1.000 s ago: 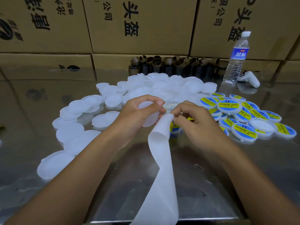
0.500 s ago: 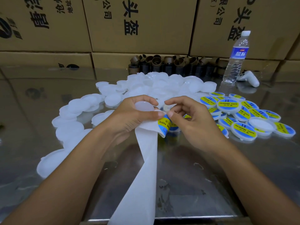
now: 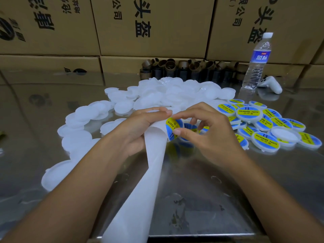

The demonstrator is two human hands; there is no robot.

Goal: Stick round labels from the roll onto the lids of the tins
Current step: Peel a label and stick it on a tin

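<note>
On the metal table [image 3: 201,181], white lids [image 3: 149,102] lie before cardboard boxes [image 3: 154,23].

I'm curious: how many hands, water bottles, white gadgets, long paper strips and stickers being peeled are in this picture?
Hands: 2, the left hand and the right hand
Water bottle: 1
White gadget: 1
Long paper strip: 1
Sticker being peeled: 1
Total: 6
</note>
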